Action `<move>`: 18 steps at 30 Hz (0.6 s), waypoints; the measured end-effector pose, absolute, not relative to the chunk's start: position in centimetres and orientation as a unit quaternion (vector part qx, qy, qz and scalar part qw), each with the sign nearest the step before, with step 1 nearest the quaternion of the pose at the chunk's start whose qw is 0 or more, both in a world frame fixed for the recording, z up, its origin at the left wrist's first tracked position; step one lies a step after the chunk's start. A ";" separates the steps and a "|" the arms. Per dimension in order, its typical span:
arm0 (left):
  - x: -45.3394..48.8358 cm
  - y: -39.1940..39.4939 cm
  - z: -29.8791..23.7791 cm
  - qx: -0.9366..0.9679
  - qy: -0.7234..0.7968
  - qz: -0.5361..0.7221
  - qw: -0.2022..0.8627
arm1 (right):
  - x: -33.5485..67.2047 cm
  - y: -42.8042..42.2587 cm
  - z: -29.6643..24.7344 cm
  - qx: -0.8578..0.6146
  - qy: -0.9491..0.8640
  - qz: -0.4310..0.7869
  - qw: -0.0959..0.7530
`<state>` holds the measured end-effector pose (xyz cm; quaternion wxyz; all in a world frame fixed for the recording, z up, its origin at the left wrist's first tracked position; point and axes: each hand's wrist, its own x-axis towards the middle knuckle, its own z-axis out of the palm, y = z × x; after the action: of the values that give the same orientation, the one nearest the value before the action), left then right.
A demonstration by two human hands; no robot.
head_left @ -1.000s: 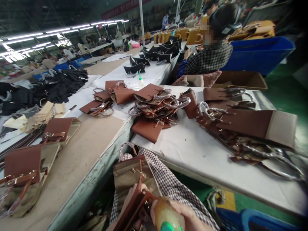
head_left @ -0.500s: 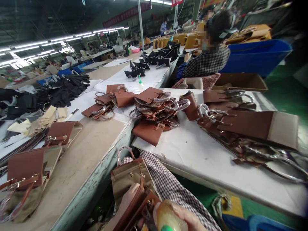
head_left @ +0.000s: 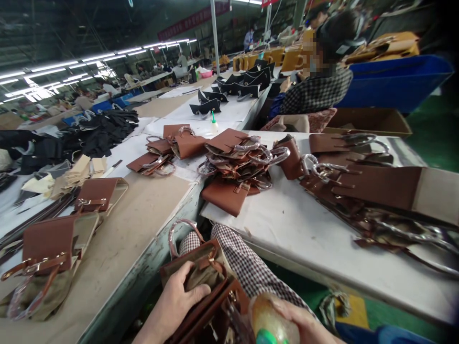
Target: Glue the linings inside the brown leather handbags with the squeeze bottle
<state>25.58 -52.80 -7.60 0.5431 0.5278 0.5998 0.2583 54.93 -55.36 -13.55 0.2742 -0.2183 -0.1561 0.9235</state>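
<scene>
A brown handbag (head_left: 201, 310) with an olive-khaki lining (head_left: 206, 276) lies open across the lap. Its plastic-wrapped handle (head_left: 179, 231) stands up at the far side. My left hand (head_left: 175, 298) grips the bag at its opening, thumb and fingers pinching the rim and lining; some fingertips are hidden. In my right hand (head_left: 301, 317) is a squeeze bottle (head_left: 274, 315) with a green cap and yellowish contents, cap end towards me. The bottle is just right of the bag's front flap and covers part of it.
Piles of brown handbags (head_left: 229, 157) lie on the white table (head_left: 279, 210), with more bags (head_left: 380, 186) at the right. Two brown bags (head_left: 48, 241) rest on the left table (head_left: 118, 253). A small green-tipped bottle (head_left: 214, 125) stands farther back. A co-worker (head_left: 315, 88) sits beyond the table.
My left hand has come up out of the bag's inside to its rim, and the lining is now bunched. My right hand with the bottle has shifted slightly right.
</scene>
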 end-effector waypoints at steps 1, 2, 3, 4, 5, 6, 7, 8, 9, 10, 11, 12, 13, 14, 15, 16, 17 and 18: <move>25.6 -53.1 -7.7 0.529 0.609 0.257 0.533 | 55.8 -54.5 -13.4 -0.220 -0.159 0.924 0.270; 25.5 -53.5 -7.9 0.530 0.619 0.258 0.519 | 56.5 -53.6 -13.1 -0.219 -0.178 0.923 0.262; 25.4 -53.8 -8.2 0.536 0.623 0.264 0.505 | 57.1 -52.5 -12.9 -0.224 -0.198 0.915 0.271; 25.3 -54.1 -8.6 0.549 0.622 0.271 0.487 | 57.5 -51.5 -12.6 -0.231 -0.210 0.903 0.296; 25.1 -54.4 -9.0 0.569 0.621 0.281 0.461 | 57.7 -50.5 -12.4 -0.235 -0.212 0.892 0.322; 24.9 -54.7 -9.4 0.593 0.618 0.292 0.425 | 57.6 -49.5 -12.2 -0.233 -0.217 0.885 0.340; 24.7 -54.9 -9.8 0.622 0.611 0.303 0.385 | 57.2 -48.7 -12.1 -0.228 -0.219 0.881 0.353; 24.5 -55.0 -10.1 0.652 0.600 0.312 0.343 | 56.7 -48.1 -12.0 -0.220 -0.221 0.883 0.352; 24.4 -55.1 -10.3 0.680 0.586 0.316 0.306 | 56.0 -47.5 -12.1 -0.213 -0.223 0.887 0.343; 24.3 -55.2 -10.3 0.706 0.573 0.312 0.277 | 55.3 -47.1 -12.2 -0.212 -0.217 0.893 0.332; 24.2 -55.3 -10.3 0.727 0.560 0.304 0.255 | 54.5 -46.8 -12.3 -0.212 -0.206 0.899 0.322; 24.1 -55.3 -10.2 0.745 0.549 0.294 0.239 | 53.8 -46.5 -12.5 -0.215 -0.193 0.905 0.313; 24.0 -55.2 -10.0 0.758 0.542 0.286 0.224 | 53.1 -46.3 -12.7 -0.218 -0.179 0.909 0.307; 23.9 -55.2 -9.9 0.767 0.538 0.279 0.210 | 52.6 -46.2 -12.9 -0.220 -0.168 0.912 0.304; 23.8 -55.1 -9.8 0.775 0.535 0.272 0.196 | 52.2 -46.1 -13.0 -0.221 -0.160 0.913 0.304; 23.6 -55.0 -9.8 0.782 0.534 0.268 0.180 | 51.9 -46.1 -13.0 -0.220 -0.153 0.914 0.305; 23.5 -54.9 -9.8 0.787 0.533 0.264 0.167 | 51.8 -46.1 -12.9 -0.221 -0.149 0.913 0.308; 23.4 -54.7 -9.8 0.793 0.529 0.258 0.157 | 51.7 -46.3 -12.7 -0.222 -0.145 0.912 0.314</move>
<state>23.40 -54.73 -9.79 0.1567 0.7932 0.5286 0.2584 51.70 -46.28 -12.74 0.3140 -0.2216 -0.1450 0.9117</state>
